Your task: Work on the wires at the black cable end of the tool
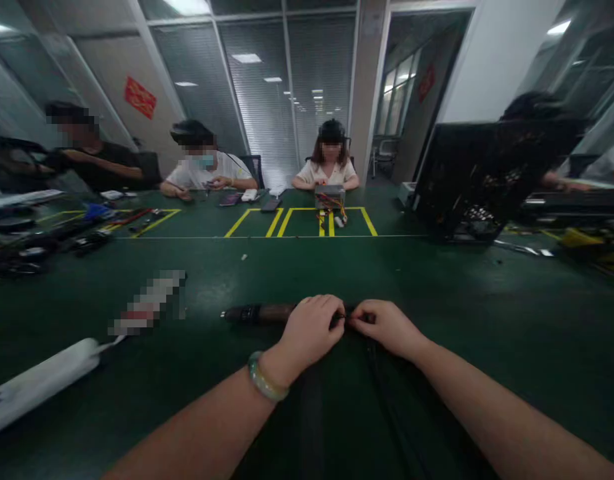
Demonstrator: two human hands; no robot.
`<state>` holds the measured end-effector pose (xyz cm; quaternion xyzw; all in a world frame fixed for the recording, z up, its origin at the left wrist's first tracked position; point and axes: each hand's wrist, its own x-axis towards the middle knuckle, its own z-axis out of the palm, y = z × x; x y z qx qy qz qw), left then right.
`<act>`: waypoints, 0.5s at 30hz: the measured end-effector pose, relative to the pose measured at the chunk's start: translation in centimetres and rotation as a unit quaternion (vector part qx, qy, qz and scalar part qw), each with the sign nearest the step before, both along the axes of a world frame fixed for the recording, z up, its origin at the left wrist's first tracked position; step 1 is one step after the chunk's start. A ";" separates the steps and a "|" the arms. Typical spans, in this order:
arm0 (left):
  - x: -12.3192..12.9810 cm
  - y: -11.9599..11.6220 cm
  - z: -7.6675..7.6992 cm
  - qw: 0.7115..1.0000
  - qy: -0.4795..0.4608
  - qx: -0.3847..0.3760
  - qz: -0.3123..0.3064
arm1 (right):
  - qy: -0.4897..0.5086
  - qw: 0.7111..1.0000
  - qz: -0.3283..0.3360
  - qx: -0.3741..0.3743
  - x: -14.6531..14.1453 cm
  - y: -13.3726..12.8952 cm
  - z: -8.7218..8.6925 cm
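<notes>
Well, the left hand and right hand pinch narrowly together at the end of a dark tube, which lies on the green surface; whatever sits between the fingertips is too small to tell. Low, steady wrists suit such close work.

Bench top is a dark green ESD mat with a thin pale line across it and yellow tape outlines at the far end. White power strip lies near-left, its cord running toward a pixelated item. Dark cylindrical object lies centre, near side. Far end: metal power supply unit with red and yellow leads. Black mesh rack stands right. Pile of black tools left, too small to tell apart.
</notes>
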<state>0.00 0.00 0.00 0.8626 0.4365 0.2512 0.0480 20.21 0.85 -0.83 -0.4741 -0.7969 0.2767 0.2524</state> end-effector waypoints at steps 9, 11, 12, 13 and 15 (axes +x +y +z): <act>-0.2 0.0 0.3 0.999 0.013 0.010 -0.031 | 0.010 1.000 -0.009 -0.017 0.1 0.0 0.2; -0.3 0.1 0.3 0.999 0.016 0.009 -0.032 | 0.011 1.000 -0.015 -0.021 0.2 0.0 0.3; -0.3 0.1 0.3 0.999 0.017 0.008 -0.034 | 0.011 1.000 -0.016 -0.021 0.2 -0.1 0.3; -0.3 0.2 0.3 0.999 0.017 0.008 -0.035 | 0.009 1.000 -0.016 -0.021 0.2 -0.1 0.3; -0.3 0.2 0.3 0.999 0.016 0.011 -0.035 | 0.007 1.000 -0.016 -0.019 0.2 -0.1 0.4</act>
